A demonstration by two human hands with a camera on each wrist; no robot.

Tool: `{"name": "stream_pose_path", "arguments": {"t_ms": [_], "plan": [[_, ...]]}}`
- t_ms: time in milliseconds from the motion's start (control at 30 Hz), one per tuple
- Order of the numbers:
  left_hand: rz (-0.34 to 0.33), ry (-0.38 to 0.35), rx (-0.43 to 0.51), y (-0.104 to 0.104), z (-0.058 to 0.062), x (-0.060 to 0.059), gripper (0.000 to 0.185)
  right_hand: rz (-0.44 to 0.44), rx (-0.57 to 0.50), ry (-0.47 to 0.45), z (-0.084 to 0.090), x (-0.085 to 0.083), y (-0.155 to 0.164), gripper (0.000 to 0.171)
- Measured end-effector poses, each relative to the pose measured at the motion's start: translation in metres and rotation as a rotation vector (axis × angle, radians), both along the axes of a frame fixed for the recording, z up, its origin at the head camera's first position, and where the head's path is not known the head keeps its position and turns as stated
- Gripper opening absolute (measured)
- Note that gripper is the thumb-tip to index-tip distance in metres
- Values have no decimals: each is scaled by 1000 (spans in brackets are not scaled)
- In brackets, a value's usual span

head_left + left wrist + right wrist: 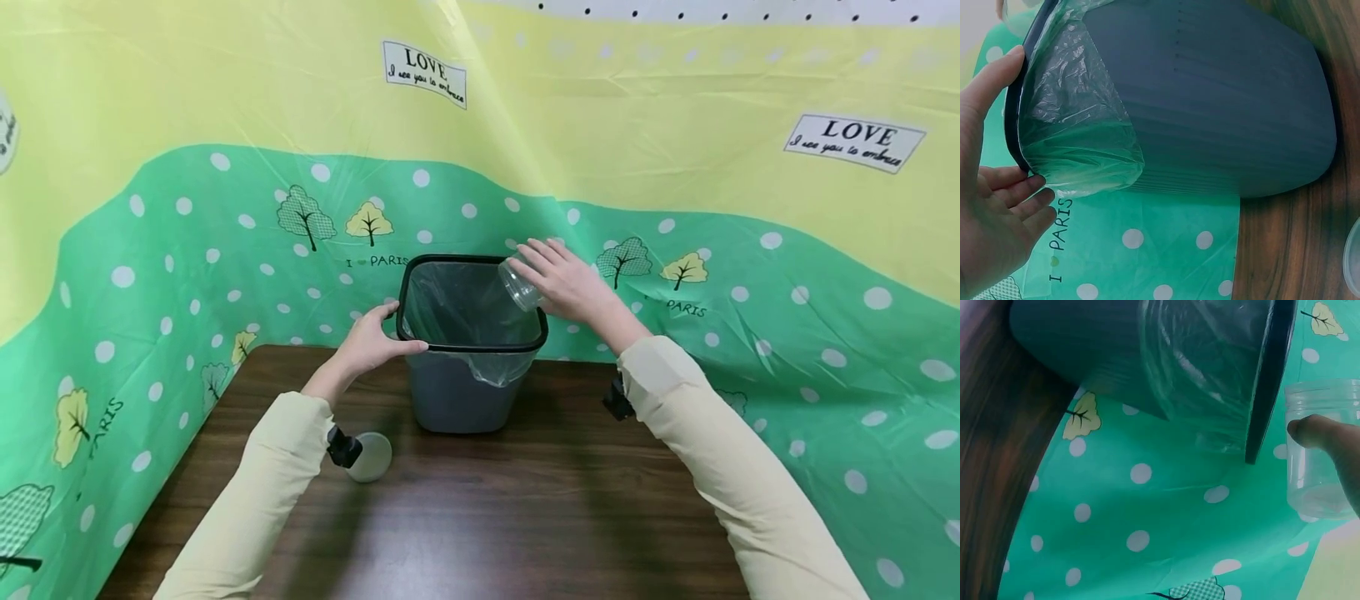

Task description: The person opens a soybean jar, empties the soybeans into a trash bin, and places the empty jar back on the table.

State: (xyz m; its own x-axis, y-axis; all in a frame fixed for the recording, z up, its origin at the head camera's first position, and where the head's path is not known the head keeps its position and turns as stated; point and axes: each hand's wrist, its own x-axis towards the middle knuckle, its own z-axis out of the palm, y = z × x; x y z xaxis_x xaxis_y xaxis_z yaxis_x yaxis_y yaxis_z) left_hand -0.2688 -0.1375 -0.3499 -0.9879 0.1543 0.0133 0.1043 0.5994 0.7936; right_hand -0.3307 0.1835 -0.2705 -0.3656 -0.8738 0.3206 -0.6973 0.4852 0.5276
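Observation:
A dark grey trash can with a black rim stands upright on the table, lined with a clear plastic bag that folds down over the outside. My left hand grips the rim at its near left corner, thumb on the front edge and fingers by the left side. In my right hand is a clear jar, held tipped over the can's right rim with its threaded mouth towards the opening. No contents show inside the jar. A round translucent lid lies on the table beside my left wrist.
The brown wooden table stretches in front of the can. Behind it and to the sides hangs a green and yellow printed cloth, close to the can's back. Black wrist cameras sit on both sleeves.

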Motion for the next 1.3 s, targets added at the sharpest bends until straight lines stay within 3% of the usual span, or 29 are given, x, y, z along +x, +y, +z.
{"name": "stream_pose_path", "arguments": {"t_ms": [133, 333, 633, 767, 967, 1100, 1300], "plan": [[-2, 6, 0, 0, 1, 0, 100, -5, -72, -36, 3, 1, 9, 84], [5, 3, -11, 1, -1, 0, 99, -32, -303, -100, 2, 7, 29, 91], [7, 9, 12, 1, -4, 1, 99, -251, -538, -279, -17, 25, 68, 94], [6, 6, 16, 1, -4, 1, 99, -284, -709, -348, -43, 33, 82, 92], [5, 19, 8, 1, -4, -1, 100, -381, -929, -471, -98, 45, 95, 93], [7, 19, 6, 1, -4, -1, 98, -473, -994, -560, -133, 56, 99, 94], [11, 16, 20, 2, -5, 1, 95, -510, -1090, -648, -179, 73, 100, 92]]}}
